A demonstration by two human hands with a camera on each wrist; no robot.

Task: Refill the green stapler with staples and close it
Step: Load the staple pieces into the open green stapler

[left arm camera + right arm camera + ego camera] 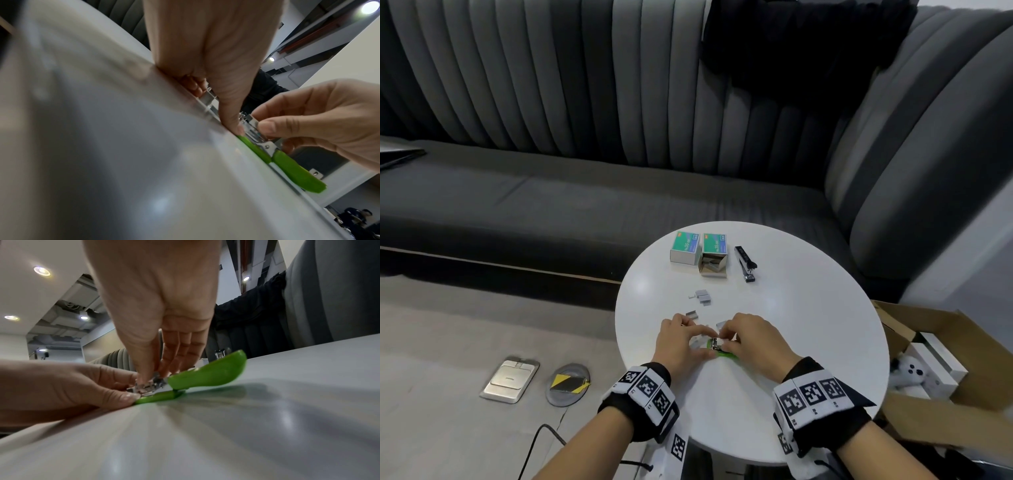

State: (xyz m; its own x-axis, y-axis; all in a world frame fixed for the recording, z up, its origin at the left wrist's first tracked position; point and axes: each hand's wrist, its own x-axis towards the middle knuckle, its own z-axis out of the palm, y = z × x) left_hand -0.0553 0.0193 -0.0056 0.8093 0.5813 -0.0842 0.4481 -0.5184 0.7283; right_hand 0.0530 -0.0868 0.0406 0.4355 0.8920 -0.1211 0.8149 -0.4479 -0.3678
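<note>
The green stapler (726, 356) lies open on the white round table (808, 325), near its front edge. Its green lid (209, 374) is tilted up and back, and the metal magazine (148, 385) is bare. My left hand (710, 342) holds the front of the stapler, with the thumb (236, 128) on the green base (255, 149). My right hand (724, 342) pinches the metal magazine (254, 129) between thumb and fingers. I cannot tell whether a staple strip is under those fingertips.
Farther back on the table stand a closed staple box (685, 247), an open staple box (714, 255) and a black stapler (745, 263). Loose staple strips (703, 296) lie just beyond my hands. An open cardboard box (945, 359) sits right of the table, with a dark sofa (585, 192) behind.
</note>
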